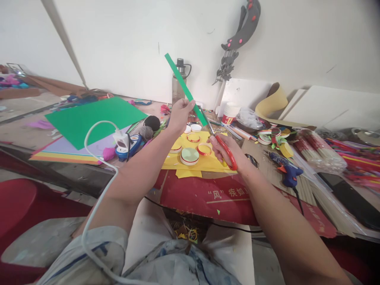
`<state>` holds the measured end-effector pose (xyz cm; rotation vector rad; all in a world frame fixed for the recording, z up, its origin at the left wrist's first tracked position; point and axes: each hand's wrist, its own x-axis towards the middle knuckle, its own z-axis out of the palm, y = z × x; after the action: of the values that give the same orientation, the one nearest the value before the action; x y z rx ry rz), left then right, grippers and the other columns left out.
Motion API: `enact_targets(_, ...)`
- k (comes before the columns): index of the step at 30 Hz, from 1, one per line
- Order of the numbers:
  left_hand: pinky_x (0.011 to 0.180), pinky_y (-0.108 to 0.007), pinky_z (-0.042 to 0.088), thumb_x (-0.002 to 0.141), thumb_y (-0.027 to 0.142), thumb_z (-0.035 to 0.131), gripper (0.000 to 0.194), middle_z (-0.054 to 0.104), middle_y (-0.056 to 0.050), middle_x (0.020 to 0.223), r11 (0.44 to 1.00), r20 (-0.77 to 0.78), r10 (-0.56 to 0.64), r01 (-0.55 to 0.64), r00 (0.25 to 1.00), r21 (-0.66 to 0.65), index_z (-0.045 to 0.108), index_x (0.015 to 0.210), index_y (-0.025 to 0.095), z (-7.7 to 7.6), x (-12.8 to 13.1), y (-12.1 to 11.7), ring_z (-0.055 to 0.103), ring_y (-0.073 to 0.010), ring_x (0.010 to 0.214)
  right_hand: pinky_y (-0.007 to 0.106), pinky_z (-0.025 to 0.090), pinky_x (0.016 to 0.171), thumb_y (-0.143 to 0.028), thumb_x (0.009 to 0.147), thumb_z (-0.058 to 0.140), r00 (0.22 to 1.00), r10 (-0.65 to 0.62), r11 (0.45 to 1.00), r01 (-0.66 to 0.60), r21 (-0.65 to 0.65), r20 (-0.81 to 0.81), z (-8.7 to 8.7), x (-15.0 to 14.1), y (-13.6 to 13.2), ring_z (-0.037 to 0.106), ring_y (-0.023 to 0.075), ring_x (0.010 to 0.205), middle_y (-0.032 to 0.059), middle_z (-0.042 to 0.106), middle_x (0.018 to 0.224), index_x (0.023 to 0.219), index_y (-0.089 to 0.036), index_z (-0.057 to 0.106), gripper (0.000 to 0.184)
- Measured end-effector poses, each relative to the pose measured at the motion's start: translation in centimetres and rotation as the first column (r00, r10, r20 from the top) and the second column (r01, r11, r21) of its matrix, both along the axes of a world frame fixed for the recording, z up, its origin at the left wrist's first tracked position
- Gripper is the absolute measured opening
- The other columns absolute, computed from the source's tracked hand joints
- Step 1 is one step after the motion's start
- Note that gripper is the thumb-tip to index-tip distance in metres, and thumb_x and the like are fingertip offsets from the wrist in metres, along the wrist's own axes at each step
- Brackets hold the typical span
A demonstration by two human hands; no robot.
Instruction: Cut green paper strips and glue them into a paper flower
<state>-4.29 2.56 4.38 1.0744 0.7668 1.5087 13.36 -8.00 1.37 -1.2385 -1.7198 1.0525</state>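
My left hand (181,115) pinches a long green paper strip (179,76) that slants from upper left down to the right. Red-handled scissors (224,148) are gripped in my right hand (227,149), their blades pointing up and left at the strip's lower end. Whether the blades touch the paper I cannot tell. Beneath both hands lies yellow paper (172,163) bearing several paper cup sections, among them a round one with a pale green top (189,155) and a ring with a red and yellow rim (204,149).
A large green sheet (97,118) tops coloured papers at left, near a power strip (129,147). A white cable (101,194) crosses my left arm. On the right are a blue glue gun (286,168) and a black phone (350,198). Behind stands a bottle (177,89).
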Motion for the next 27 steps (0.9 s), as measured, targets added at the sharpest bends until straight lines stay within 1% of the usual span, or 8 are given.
enact_targets(4,0.052,-0.017,0.05,0.098,0.029,0.072,0.034,0.061,0.006,0.063,1.0,-0.005,-0.001,0.001,1.0,-0.004,0.043,0.083,0.022,-0.03,-0.07,0.14,0.061,-0.0058,0.053,0.025,0.032,0.039,-0.092,0.079,0.061,0.999,-0.04,0.999,0.039,0.02,0.022,-0.06,-0.33,-0.13,0.039,0.0095,0.042,-0.007,0.041,0.055,0.079,-0.024,0.047,0.069)
enact_targets(7,0.053,-0.017,0.051,0.1,0.028,0.069,0.032,0.061,0.006,0.064,1.0,-0.005,-0.008,0.008,1.0,-0.001,0.043,0.083,0.022,0.0,-0.12,0.09,0.062,-0.0057,0.055,0.025,0.032,0.039,-0.093,0.078,0.058,0.998,-0.055,0.997,0.052,0.063,0.044,-0.19,-0.42,-0.07,0.039,0.0091,0.042,-0.0067,0.042,0.054,0.077,-0.023,0.047,0.071)
enact_targets(11,0.053,-0.018,0.05,0.1,0.027,0.07,0.034,0.062,0.006,0.065,1.0,0.001,-0.017,0.017,1.0,-0.004,0.042,0.081,0.022,0.13,-0.11,-0.16,0.061,-0.0052,0.054,0.025,0.033,0.039,-0.091,0.079,0.059,0.996,-0.075,0.994,0.071,0.078,0.05,-0.31,-0.43,-0.05,0.04,0.0088,0.04,-0.006,0.042,0.053,0.074,-0.024,0.045,0.069)
enact_targets(16,0.052,-0.017,0.049,0.1,0.026,0.071,0.034,0.06,0.007,0.063,1.0,0.009,-0.016,0.016,1.0,-0.013,0.042,0.081,0.021,0.26,-0.09,-0.24,0.06,-0.0047,0.053,0.026,0.032,0.036,-0.09,0.079,0.06,0.995,-0.089,0.995,0.086,0.05,0.054,-0.37,-0.52,-0.16,0.04,0.0105,0.037,-0.0052,0.044,0.052,0.076,-0.024,0.051,0.067)
enact_targets(19,0.053,-0.017,0.049,0.099,0.027,0.071,0.034,0.06,0.007,0.063,1.0,0.008,-0.02,0.02,1.0,-0.012,0.043,0.081,0.021,0.18,-0.13,-0.1,0.061,-0.0048,0.054,0.026,0.032,0.036,-0.088,0.081,0.06,0.995,-0.09,0.995,0.088,0.038,0.044,-0.55,-0.55,-0.13,0.04,0.0111,0.037,-0.0052,0.044,0.052,0.077,-0.024,0.051,0.065)
enact_targets(24,0.054,-0.018,0.05,0.099,0.026,0.072,0.035,0.062,0.006,0.064,0.999,0.025,-0.045,0.044,0.999,0.01,0.043,0.08,0.021,-0.12,-0.05,-0.06,0.061,-0.0053,0.053,0.026,0.033,0.04,-0.082,0.087,0.059,0.994,-0.082,0.989,0.072,0.126,0.071,-0.84,-0.45,0.15,0.04,0.011,0.04,-0.0042,0.044,0.052,0.073,-0.025,0.046,0.061)
enact_targets(27,0.054,-0.019,0.05,0.099,0.024,0.071,0.034,0.063,0.006,0.064,0.998,0.011,-0.064,0.064,0.998,-0.004,0.044,0.079,0.02,-0.25,0.2,-0.27,0.061,-0.0056,0.052,0.026,0.032,0.041,-0.082,0.088,0.06,0.992,-0.087,0.983,0.071,0.17,0.09,-0.95,-0.34,0.3,0.042,0.0121,0.043,-0.0031,0.046,0.052,0.072,-0.025,0.045,0.061)
